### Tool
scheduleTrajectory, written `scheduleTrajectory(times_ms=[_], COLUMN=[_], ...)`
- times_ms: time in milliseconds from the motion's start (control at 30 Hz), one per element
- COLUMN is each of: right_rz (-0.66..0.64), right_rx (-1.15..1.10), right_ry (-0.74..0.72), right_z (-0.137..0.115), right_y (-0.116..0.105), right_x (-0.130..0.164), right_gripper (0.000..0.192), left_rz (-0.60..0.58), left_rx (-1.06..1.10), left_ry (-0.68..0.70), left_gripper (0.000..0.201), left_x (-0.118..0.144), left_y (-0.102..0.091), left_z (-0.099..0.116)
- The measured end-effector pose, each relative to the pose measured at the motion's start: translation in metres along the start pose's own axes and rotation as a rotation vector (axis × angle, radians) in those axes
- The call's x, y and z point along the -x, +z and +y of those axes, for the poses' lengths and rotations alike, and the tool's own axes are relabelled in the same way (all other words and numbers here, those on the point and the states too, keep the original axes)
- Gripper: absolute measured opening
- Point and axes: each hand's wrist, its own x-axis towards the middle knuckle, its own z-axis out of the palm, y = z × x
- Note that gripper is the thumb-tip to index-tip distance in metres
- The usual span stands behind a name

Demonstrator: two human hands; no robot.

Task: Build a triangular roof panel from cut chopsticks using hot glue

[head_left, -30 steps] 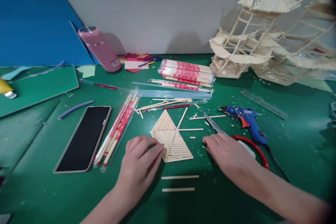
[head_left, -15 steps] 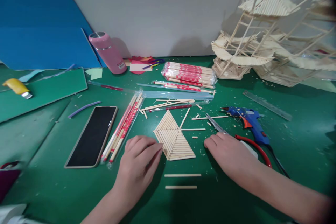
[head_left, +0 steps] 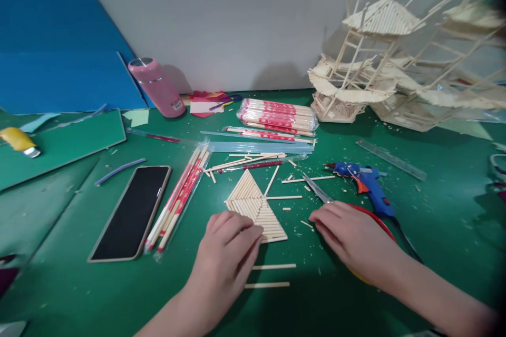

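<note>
A fan-shaped panel of glued wooden sticks (head_left: 247,197) lies on the green table in front of me. My left hand (head_left: 233,250) is at its lower left edge, with fingers pressed together over the corner; what they grip is hidden. My right hand (head_left: 343,234) rests beside the scissors (head_left: 318,188), its fingers curled and closed. A short thin sliver (head_left: 307,224) shows at its fingertips; I cannot tell whether they hold it. Two loose sticks (head_left: 272,285) lie below the panel, partly covered by my left hand.
A blue glue gun (head_left: 369,184) lies right of the scissors. Wrapped sticks (head_left: 179,197) and a phone (head_left: 130,213) are at left. Behind stand a pink bottle (head_left: 158,87), a stick bundle (head_left: 276,116) and a stick-built tower model (head_left: 356,73). A clear ruler (head_left: 391,159) lies at right.
My left hand has moved right, from the panel's left edge onto its lower corner. My right hand has shifted slightly, and a thin sliver now shows by its fingertips. The view has shifted a little.
</note>
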Motion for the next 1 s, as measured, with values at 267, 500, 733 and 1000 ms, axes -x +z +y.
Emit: scheduleTrajectory(times_ms=[267, 500, 733, 1000], right_rz=[-0.138, -0.117, -0.015, 0.093], right_rx=[0.292, 0.347, 0.296, 0.152], right_ry=[-0.044, -0.128, -0.088, -0.061], right_z=[-0.015, -0.007, 0.0, 0.003], right_y=[0.005, 0.009, 0.021, 0.024], right_x=[-0.025, -0.024, -0.013, -0.007], right_gripper=[0.021, 0.019, 0.019, 0.024], left_rz=[-0.206, -0.364, -0.406, -0.436], left_rx=[-0.11, -0.379, -0.458, -0.442], left_ry=[0.108, 0.181, 0.294, 0.494], left_gripper=[0.02, 0.009, 0.009, 0.01], left_x=[-0.009, -0.039, -0.057, -0.056], left_y=[0.027, 0.055, 0.072, 0.075], left_z=[0.016, 0.019, 0.022, 0.017])
